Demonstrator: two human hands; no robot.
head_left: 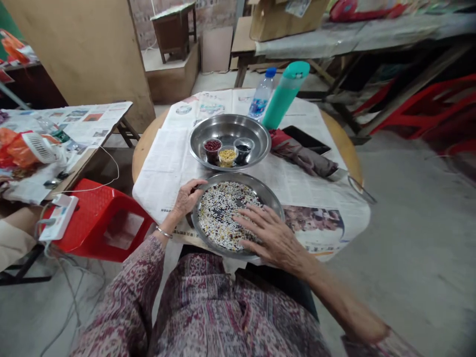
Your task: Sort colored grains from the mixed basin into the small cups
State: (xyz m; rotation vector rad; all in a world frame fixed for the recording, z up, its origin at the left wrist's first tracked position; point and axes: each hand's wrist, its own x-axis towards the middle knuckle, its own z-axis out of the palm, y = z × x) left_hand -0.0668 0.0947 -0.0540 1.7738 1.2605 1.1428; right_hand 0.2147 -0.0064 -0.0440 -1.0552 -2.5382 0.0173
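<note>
A round metal tray (277, 199) lies near the table's front edge, spread with mixed grains (222, 210), mostly white with yellow, dark and red bits. At its left side my left hand (187, 197) grips the rim, thumb and fingers bent round it. My right hand (273, 236) is open over the right part of the tray, its fingers spread and the tips at the grains. Just behind stands a deeper steel basin (230, 121). Inside it are three clear cups, holding red beans (212, 145), yellow kernels (227, 157) and black beans (243, 148).
Newspaper (159, 148) covers the round table. Behind the basin stand a water bottle (262, 94) and a teal bottle (284, 94). A folded umbrella (303, 154) lies at right. On the left are a red stool (100, 218) bearing a power strip (59, 218), and part of another person.
</note>
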